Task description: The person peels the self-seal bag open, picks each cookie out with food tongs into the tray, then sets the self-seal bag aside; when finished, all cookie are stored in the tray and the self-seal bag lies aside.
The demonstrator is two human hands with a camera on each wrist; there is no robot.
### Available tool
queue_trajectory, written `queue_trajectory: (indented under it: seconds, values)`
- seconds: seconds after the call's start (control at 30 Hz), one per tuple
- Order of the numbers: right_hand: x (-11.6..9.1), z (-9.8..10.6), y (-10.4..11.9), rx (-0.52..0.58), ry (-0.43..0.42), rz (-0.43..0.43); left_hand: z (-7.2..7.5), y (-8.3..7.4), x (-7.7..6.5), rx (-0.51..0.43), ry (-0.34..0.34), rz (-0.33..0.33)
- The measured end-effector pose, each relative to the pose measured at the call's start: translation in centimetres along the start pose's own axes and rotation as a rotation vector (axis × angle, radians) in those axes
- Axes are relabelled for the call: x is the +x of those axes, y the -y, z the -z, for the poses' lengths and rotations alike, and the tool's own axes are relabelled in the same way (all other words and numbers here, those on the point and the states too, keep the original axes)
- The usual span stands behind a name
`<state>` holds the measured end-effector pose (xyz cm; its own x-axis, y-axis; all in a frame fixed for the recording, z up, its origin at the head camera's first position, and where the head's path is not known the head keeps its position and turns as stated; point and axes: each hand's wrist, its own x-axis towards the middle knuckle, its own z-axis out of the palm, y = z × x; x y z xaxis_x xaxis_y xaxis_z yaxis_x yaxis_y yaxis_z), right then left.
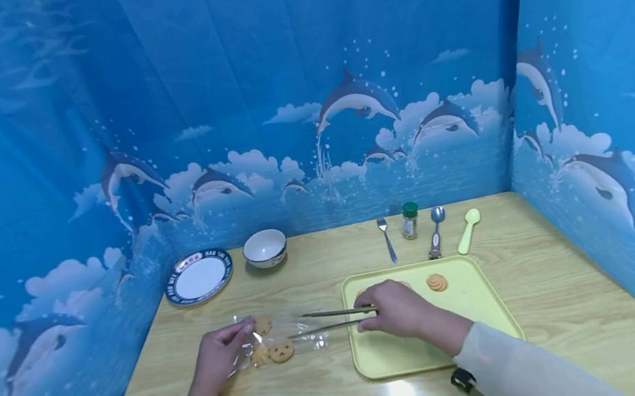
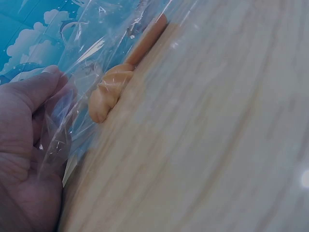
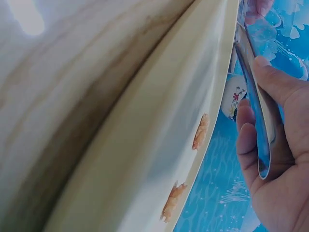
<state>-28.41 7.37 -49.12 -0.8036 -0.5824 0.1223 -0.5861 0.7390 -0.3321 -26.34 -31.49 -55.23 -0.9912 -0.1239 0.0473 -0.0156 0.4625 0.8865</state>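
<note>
Bag (image 1: 308, 345) left of the tray (image 1: 471, 302) — cookies (image 1: 282, 351) inside — bowl (image 1: 265, 246) behind the bag.

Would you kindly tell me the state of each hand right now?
Left hand: closed, pinching the clear plastic bag.
Right hand: closed, holding the tongs.

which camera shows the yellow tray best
The head view: nearly the whole yellow tray shows, partly behind the right hand. The right wrist view has only part, close up; left wrist view shows none.
</note>
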Motion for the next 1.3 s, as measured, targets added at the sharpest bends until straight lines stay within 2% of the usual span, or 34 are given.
queue_trajectory:
  seconds: [0.1, 0.47, 0.77, 1.1, 1.3]
  values:
    - [-0.1, 0.0, 0.0, 0.024, 0.024, 0.013, 0.0, 0.0, 0.0, -0.007, -0.008, -0.028]
    - [-0.2, -0.5, 0.5, 0.095, 0.083, 0.084, 0.0, -0.1, -0.1, -0.005, -0.016, -0.023]
    - [-0.1, -1.0, 0.8, 0.094, 0.122, 0.082, 0.0, -0.5, -0.2, 0.023, -0.001, -0.010]
    - [-0.3, -1.0, 0.7, 0.008, 0.050, 0.071, 0.1, -0.6, -0.2, 0.010, -0.007, -0.009]
    - [-0.3, -1.1, 0.5, -0.001, 0.026, 0.070, 0.0, -0.3, -0.2, 0.002, -0.004, 0.009]
